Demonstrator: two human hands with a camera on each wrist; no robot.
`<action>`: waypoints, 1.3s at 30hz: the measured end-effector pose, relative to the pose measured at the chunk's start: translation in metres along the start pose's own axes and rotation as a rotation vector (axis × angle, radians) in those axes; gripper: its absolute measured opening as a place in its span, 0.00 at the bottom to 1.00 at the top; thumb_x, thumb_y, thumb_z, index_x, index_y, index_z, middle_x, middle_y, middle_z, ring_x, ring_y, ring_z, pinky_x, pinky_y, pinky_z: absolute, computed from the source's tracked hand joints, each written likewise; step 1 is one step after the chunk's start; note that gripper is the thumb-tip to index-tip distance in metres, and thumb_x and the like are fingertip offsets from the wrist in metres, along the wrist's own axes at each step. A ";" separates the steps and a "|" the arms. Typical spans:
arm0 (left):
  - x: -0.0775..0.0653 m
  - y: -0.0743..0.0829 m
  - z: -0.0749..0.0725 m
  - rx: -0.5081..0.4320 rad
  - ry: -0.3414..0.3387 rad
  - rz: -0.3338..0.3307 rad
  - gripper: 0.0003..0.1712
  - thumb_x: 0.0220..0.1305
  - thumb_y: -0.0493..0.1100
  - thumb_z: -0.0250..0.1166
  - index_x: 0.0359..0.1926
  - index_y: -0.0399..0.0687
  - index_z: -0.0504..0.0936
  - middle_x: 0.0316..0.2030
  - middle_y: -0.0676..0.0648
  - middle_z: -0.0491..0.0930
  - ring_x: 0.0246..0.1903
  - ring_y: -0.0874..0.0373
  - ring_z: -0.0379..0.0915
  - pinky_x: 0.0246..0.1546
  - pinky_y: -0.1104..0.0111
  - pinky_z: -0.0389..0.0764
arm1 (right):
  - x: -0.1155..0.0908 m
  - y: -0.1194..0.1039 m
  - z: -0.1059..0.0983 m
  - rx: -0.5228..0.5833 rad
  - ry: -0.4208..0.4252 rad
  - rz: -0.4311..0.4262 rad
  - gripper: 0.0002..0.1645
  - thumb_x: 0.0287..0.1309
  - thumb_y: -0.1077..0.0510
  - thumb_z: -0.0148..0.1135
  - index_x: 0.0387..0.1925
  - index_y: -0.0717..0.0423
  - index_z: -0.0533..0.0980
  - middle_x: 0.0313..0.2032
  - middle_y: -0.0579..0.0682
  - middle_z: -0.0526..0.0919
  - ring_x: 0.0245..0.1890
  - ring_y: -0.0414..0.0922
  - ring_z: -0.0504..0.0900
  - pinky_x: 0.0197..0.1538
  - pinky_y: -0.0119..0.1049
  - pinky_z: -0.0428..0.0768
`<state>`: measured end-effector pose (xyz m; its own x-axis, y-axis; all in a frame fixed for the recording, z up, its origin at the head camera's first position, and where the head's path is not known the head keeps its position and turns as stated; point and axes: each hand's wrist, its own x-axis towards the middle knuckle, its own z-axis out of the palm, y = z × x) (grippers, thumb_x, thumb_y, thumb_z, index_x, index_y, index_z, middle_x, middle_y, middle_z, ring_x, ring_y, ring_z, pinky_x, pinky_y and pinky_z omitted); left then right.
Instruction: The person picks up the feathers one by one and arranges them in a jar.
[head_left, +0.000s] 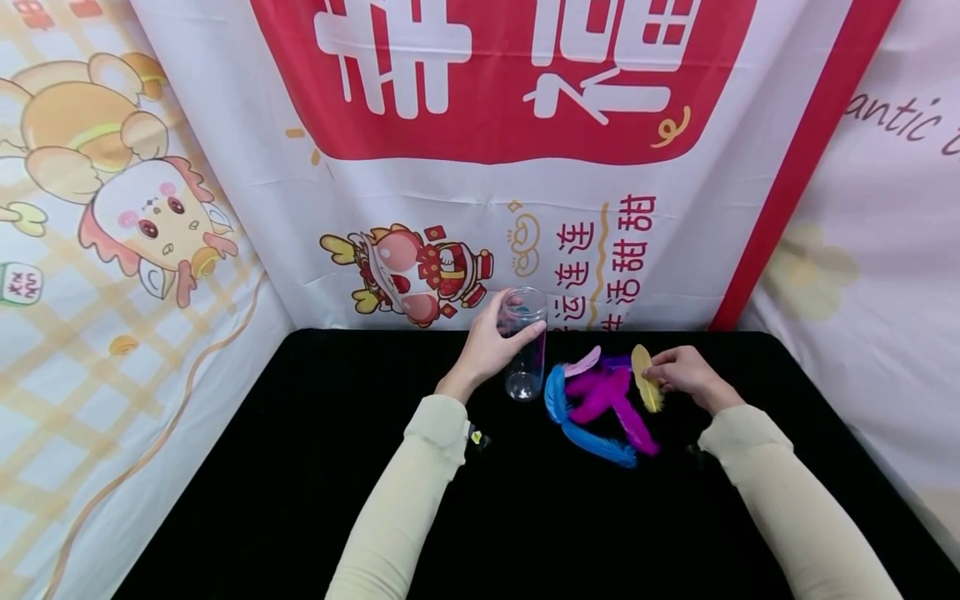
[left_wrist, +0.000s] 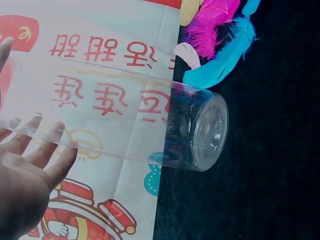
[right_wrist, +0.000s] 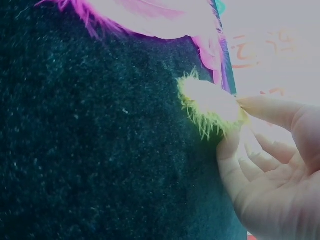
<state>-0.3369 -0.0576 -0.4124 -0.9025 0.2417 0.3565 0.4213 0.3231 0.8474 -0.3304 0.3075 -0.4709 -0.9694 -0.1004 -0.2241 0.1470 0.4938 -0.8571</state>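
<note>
My left hand [head_left: 491,343] grips a clear plastic jar [head_left: 527,367] near its top, thumb on one side and fingers round the other. In the left wrist view the see-through jar [left_wrist: 180,130] shows its round base, with the fingers along its wall. A yellow feather [head_left: 645,379] is pinched between thumb and forefinger of my right hand [head_left: 686,373]; its fluffy end shows in the right wrist view. Between the hands lie several feathers: magenta feathers [head_left: 600,396], a blue feather [head_left: 600,446], a pale pink feather [head_left: 583,362] and a purple feather [head_left: 618,362].
A black cloth-covered table [head_left: 555,533] spreads under both arms. Behind its far edge hangs a printed red and white cloth [head_left: 480,179], and patterned cloths [head_left: 112,333] hang at the sides. A small dark object [head_left: 477,437] shows by the left sleeve.
</note>
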 end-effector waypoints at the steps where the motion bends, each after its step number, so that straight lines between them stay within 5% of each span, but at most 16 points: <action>1: 0.000 0.000 0.000 -0.001 -0.001 0.001 0.43 0.62 0.62 0.72 0.72 0.55 0.66 0.61 0.51 0.76 0.55 0.51 0.76 0.61 0.50 0.76 | 0.000 0.000 0.000 0.006 0.000 0.000 0.24 0.66 0.63 0.65 0.55 0.79 0.75 0.31 0.48 0.86 0.29 0.38 0.81 0.35 0.35 0.84; 21: 0.002 0.000 0.001 -0.048 0.014 -0.013 0.39 0.64 0.60 0.71 0.70 0.51 0.68 0.56 0.52 0.80 0.55 0.54 0.79 0.59 0.59 0.79 | -0.003 -0.006 -0.003 0.101 -0.012 0.025 0.26 0.68 0.63 0.65 0.59 0.78 0.72 0.34 0.47 0.86 0.32 0.37 0.82 0.40 0.36 0.85; 39: 0.003 -0.002 0.001 -0.060 -0.009 -0.025 0.40 0.66 0.60 0.69 0.71 0.50 0.66 0.59 0.48 0.79 0.58 0.51 0.78 0.60 0.54 0.78 | -0.007 -0.008 -0.005 0.229 -0.029 0.016 0.24 0.68 0.64 0.64 0.57 0.77 0.69 0.33 0.44 0.86 0.32 0.35 0.84 0.43 0.34 0.85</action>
<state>-0.3402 -0.0571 -0.4135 -0.9118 0.2425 0.3313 0.3920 0.2741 0.8782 -0.3261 0.3086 -0.4598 -0.9611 -0.1201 -0.2488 0.2063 0.2869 -0.9355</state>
